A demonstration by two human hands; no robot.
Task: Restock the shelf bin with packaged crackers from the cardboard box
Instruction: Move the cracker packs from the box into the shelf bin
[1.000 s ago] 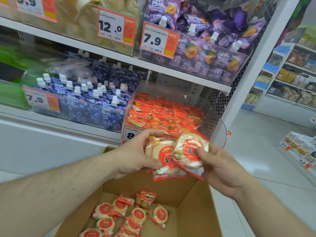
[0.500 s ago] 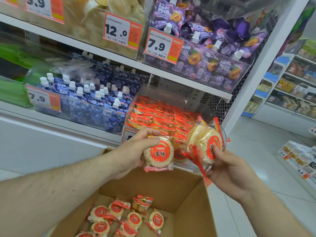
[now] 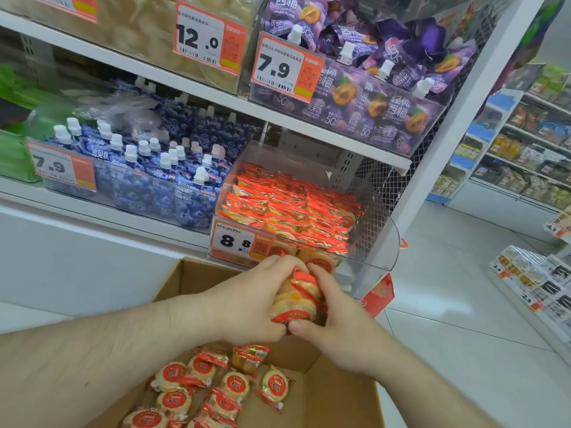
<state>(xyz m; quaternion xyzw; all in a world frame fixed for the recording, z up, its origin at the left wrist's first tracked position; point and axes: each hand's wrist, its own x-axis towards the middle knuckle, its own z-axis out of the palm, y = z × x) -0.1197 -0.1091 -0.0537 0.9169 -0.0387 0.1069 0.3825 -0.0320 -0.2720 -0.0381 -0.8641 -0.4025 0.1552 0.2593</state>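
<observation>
1. Gripping a small stack of cracker packets (image 3: 295, 299) from both sides: left hand (image 3: 247, 299) and right hand (image 3: 335, 316) press toward each other, with the packets sandwiched between them.
2. Left fingers (image 3: 279, 265) curl over the stack's top and near side; the right thumb (image 3: 301, 329) pinches its lower edge and the right fingers (image 3: 318, 273) wrap the far side. Both hands are closed around the same stack.
3. The stack sits edge-on, round pale crackers in clear wrap with red-orange seals; exact count cannot be told.
4. Just beyond the fingertips: clear plastic shelf bin (image 3: 375, 230), already piled with the same red-orange packets (image 3: 290, 208). The stack is held at the bin's front lip, below its price tag reading 8.8 (image 3: 238, 242).
5. Beneath the hands and wrists: open cardboard box (image 3: 346, 393), loose cracker packets (image 3: 216, 387) lying flat on its floor.
6. To the left of the left fingers, same shelf: blue spouted pouches (image 3: 160, 180) behind a 7.9 tag (image 3: 60, 166).
7. Above the fingers, next shelf up: purple spouted pouches (image 3: 380, 97) with another 7.9 tag (image 3: 285, 69); a 12.0 tag (image 3: 207, 41) lies to its left.
</observation>
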